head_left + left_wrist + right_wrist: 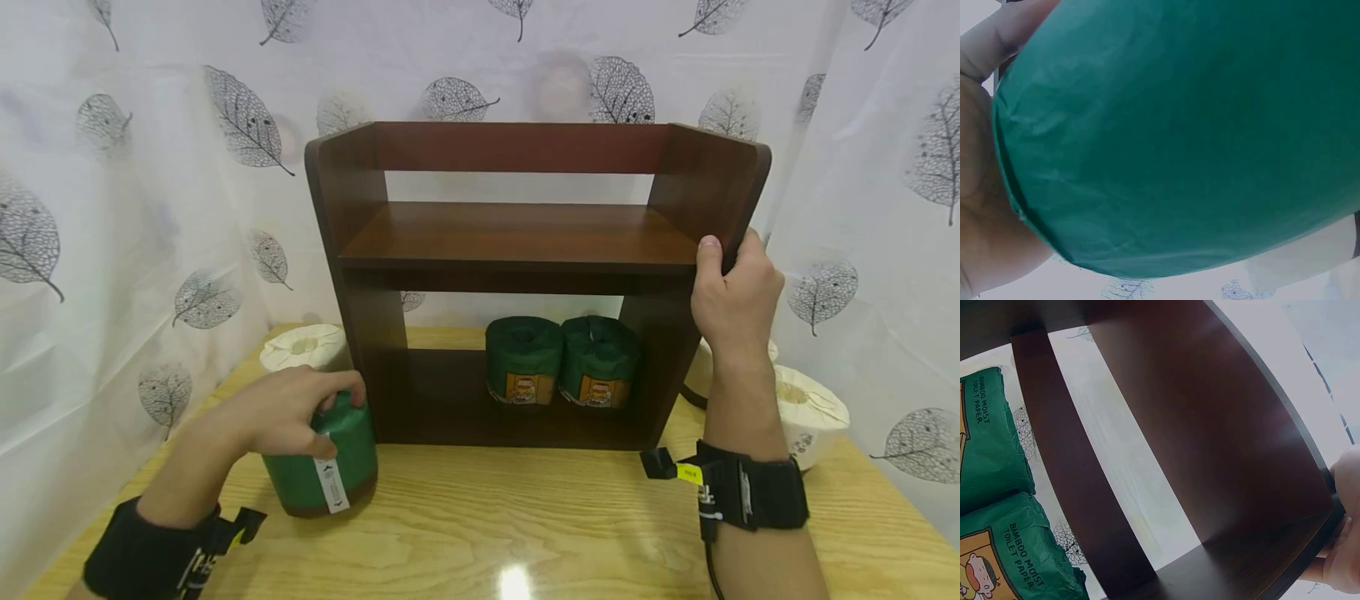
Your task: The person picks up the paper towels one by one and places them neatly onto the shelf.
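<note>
My left hand [288, 412] grips a green-wrapped toilet roll [352, 454] from above, left of the shelf's foot. This roll fills most of the left wrist view, with the thumb and palm along its edge. My right hand [738, 292] holds the right side panel of a dark brown wooden shelf [517, 233] at its front edge, thumb on the near side. On the lower board stand two green toilet rolls, one in the middle [522, 354] and one to its right [600, 362]. In the right wrist view their wrappers read "Bamboo Moist Toilet Paper".
A cream-wrapped roll [303, 346] stands behind my left hand. Another cream roll [808, 412] is right of my right forearm, with one more partly hidden behind that arm. The shelf stands on a wooden table [487, 508] before a leaf-patterned curtain [180, 208].
</note>
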Demonstrator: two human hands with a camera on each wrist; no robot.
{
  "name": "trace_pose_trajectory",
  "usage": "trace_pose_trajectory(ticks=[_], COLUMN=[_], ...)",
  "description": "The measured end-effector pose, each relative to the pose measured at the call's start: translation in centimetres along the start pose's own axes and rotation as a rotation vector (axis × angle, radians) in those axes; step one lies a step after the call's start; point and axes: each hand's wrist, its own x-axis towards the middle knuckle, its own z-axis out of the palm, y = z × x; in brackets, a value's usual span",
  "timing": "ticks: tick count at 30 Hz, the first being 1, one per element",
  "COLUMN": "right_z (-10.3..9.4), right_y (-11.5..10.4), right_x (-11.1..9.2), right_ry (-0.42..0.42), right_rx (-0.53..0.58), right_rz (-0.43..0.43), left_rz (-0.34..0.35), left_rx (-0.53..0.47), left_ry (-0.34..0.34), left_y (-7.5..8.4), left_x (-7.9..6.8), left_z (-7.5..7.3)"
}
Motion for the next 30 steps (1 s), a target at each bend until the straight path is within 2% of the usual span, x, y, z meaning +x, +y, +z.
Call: trace_pose_trajectory(ticks=[6, 16, 23, 30], right_z=[0.1, -0.1, 0.0, 0.1], right_y=[0.0, -0.2, -0.2, -0.2], right_x=[0.0, -0.1, -0.3, -0.2], right_ry=[-0.003, 0.004, 0.016, 0.015], right_rx=[-0.001, 0.001, 0.002, -0.007], right_rz=[0.002, -0.012, -0.026, -0.013], left_rz=[0.014, 0.205, 0.289, 0.346], left_rx=[0.010, -0.031, -0.057, -0.043], left_ry=[0.001, 0.024, 0.079, 0.097], left_y=[1.0, 3.8, 4.8, 5.2], left_x=[-0.1, -0.1, 0.2, 0.6], left_z=[-0.2, -0.5, -0.1, 0.4])
